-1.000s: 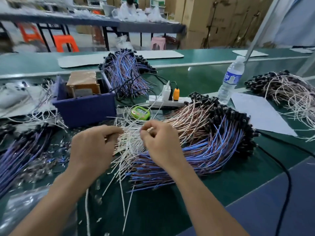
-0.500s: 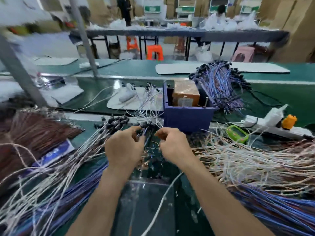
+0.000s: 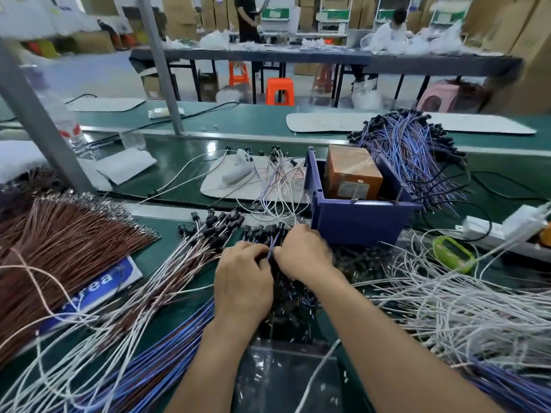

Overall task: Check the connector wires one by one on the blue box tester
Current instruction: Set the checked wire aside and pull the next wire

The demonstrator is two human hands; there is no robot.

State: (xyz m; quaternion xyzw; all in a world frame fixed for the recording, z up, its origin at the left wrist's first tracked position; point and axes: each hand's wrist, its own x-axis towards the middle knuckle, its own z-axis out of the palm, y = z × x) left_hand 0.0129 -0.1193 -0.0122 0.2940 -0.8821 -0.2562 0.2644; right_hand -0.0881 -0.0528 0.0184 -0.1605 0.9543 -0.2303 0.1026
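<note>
Here, left hand (image 3: 243, 281) and right hand (image 3: 304, 253) both pinched on thin blue wire (image 3: 272, 247) beside boxy blue tester (image 3: 354, 219).

Crowded surface, little free room

Wire bundles (image 3: 465, 308) block 3 o'clock, brown wires (image 3: 59, 234) block 9, the blue box (image 3: 357, 222) stands at 12; bare green surface (image 3: 179, 171) lies open at 11.

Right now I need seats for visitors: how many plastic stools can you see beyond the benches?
3. One small orange plastic stool stands centre background, a second orange one behind it to the left, and a pink stool at right. Others may be hidden behind the tables.
</note>
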